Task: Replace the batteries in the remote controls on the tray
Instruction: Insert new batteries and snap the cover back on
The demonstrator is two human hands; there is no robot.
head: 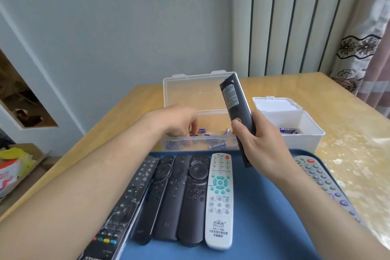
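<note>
left hand (181, 121) in clear battery box (179, 88) | right hand (261, 143) grips black remote (236, 103)

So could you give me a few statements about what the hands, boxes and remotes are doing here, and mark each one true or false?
1. The right hand holds a black remote with its back facing the camera. True.
2. The left hand rests on the blue tray. False: it reaches into the clear plastic box of batteries.
3. The white remote lies buttons up on the tray. True.
4. The white box on the right is closed. False: its lid stands open, with batteries inside.
5. Every remote on the tray is black. False: at least two are light-coloured, including a grey remote at the right edge.
</note>
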